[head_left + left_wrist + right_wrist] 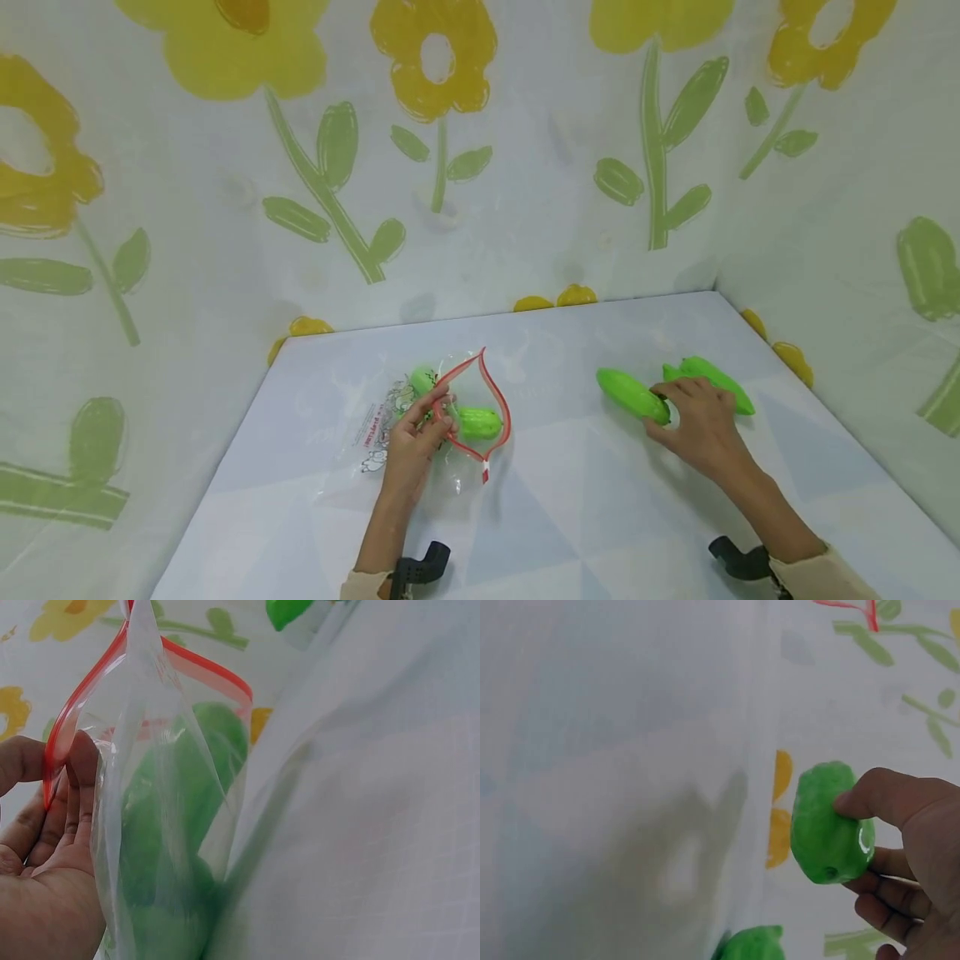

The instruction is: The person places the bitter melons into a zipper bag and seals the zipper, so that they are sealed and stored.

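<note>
In the head view my left hand (411, 446) pinches the red zip edge of a clear plastic zip bag (456, 477), whose mouth gapes toward the right. Green vegetable-shaped pieces, one of them (480, 423) close to the mouth, lie inside the bag. The left wrist view shows the thumb and fingers at the red edge (58, 742). To the right, my right hand (703, 423) grips a long green vegetable (628, 392), possibly a toy cucumber, by its near end. Its thumb presses one side in the right wrist view, with the fingers on the other.
Just beyond the right hand, more green vegetables (718, 382) lie on the pale patterned table (555, 533). A flower-printed cloth (510, 242) hangs behind the table and along both sides. Each wrist carries a black camera mount (423, 565).
</note>
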`<action>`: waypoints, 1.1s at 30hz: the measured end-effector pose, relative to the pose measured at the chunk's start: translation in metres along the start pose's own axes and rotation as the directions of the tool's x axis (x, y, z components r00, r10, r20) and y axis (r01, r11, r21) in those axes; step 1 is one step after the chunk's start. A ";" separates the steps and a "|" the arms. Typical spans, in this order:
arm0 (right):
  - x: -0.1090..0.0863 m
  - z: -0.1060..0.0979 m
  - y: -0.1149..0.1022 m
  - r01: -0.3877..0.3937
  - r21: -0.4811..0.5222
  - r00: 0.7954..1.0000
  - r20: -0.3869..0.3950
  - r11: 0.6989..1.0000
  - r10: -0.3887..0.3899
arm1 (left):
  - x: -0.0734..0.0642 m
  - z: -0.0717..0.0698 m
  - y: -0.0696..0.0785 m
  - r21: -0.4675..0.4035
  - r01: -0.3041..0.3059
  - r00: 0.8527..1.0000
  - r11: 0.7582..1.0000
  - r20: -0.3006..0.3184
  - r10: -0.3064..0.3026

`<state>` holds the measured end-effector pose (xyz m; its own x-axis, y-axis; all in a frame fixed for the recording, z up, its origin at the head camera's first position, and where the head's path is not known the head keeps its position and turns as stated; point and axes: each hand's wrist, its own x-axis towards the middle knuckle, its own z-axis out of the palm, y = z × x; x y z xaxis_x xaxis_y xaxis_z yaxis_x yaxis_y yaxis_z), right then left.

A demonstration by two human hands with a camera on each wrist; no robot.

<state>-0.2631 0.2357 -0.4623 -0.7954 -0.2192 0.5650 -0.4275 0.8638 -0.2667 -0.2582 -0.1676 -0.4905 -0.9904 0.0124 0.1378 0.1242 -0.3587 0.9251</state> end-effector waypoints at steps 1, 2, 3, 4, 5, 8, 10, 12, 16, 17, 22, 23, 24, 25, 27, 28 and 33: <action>0.000 0.000 -0.002 0.016 0.013 1.000 0.001 1.000 -0.017 | -0.001 0.000 -0.001 0.002 0.002 1.000 1.000 -0.001 -0.002; 0.000 0.000 -0.005 0.029 0.027 1.000 0.004 0.999 -0.029 | -0.001 0.000 -0.002 0.006 0.006 1.000 1.000 -0.005 -0.006; 0.000 0.000 -0.007 0.043 0.043 0.999 0.006 0.998 -0.044 | -0.002 0.001 -0.003 0.008 0.009 1.000 1.000 -0.010 -0.009; 0.000 0.001 -0.009 0.056 0.059 0.998 0.009 0.997 -0.057 | -0.002 0.001 -0.003 0.011 0.012 1.000 1.000 -0.012 -0.012; 0.001 0.002 -0.011 0.071 0.072 0.997 0.012 0.995 -0.072 | -0.003 0.001 -0.003 0.008 0.016 1.000 1.000 -0.015 -0.016; 0.005 0.005 -0.020 0.096 0.110 0.995 0.026 0.989 -0.100 | -0.003 0.001 -0.002 0.015 0.020 1.000 1.000 -0.020 -0.019; 0.009 0.005 -0.027 0.115 0.127 0.992 0.035 0.985 -0.121 | -0.002 0.000 0.000 0.016 0.021 1.000 1.000 -0.016 -0.021; 0.014 0.005 -0.035 0.132 0.140 0.989 0.049 0.981 -0.140 | -0.001 0.000 0.001 0.023 0.022 1.000 0.999 -0.021 -0.022; 0.021 0.009 -0.051 0.167 0.172 0.979 0.091 0.971 -0.185 | 0.000 0.000 0.004 0.039 0.025 0.999 0.999 -0.038 -0.023; 0.022 0.010 -0.055 0.173 0.180 0.975 0.106 0.968 -0.194 | 0.000 0.000 0.004 0.039 0.024 0.999 0.999 -0.040 -0.023; 0.024 0.018 -0.071 0.198 0.220 0.956 0.170 0.955 -0.238 | -0.001 -0.001 0.003 0.026 0.016 1.000 1.000 -0.025 -0.016; 0.025 0.020 -0.074 0.202 0.223 0.953 0.180 0.954 -0.244 | -0.001 0.000 0.002 0.024 0.015 1.000 1.000 -0.022 -0.015; 0.025 0.022 -0.077 0.207 0.226 0.949 0.189 0.952 -0.251 | -0.001 0.000 0.002 0.024 0.015 1.000 1.000 -0.021 -0.014; 0.026 0.024 -0.079 0.211 0.228 0.946 0.196 0.950 -0.257 | -0.001 0.000 0.002 0.026 0.015 1.000 1.000 -0.020 -0.015; 0.028 0.028 -0.084 0.220 0.231 0.940 0.209 0.948 -0.270 | -0.001 0.000 0.001 0.030 0.013 1.000 0.999 -0.020 -0.013; 0.029 0.030 -0.085 0.224 0.231 0.938 0.213 0.947 -0.274 | -0.001 0.000 0.001 0.031 0.012 1.000 0.999 -0.021 -0.011; 0.033 0.036 -0.093 0.220 0.233 0.935 0.228 0.947 -0.273 | -0.001 0.000 0.003 0.022 0.008 1.000 1.000 -0.022 -0.008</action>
<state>-0.2650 0.1319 -0.4469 -0.7247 -0.5439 0.4229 -0.6799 0.6641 -0.3109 -0.2572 -0.1685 -0.4882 -0.9924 -0.0049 0.1230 0.1174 -0.3384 0.9336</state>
